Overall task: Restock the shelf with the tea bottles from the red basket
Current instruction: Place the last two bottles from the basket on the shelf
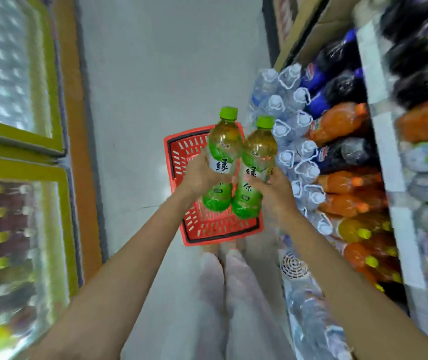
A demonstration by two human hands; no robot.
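Note:
Two green-capped tea bottles with green labels are held side by side above the red basket, which stands on the floor in the aisle. My left hand grips the left tea bottle around its middle. My right hand grips the right tea bottle the same way. Both bottles are upright and touch each other. The basket's inside is mostly hidden behind the bottles and my hands. The shelf runs along the right.
The shelf on the right holds orange soda bottles, dark cola bottles and packs of water bottles stacked in front. A glass-door cooler with a yellow frame lines the left. My legs stand on the pale floor.

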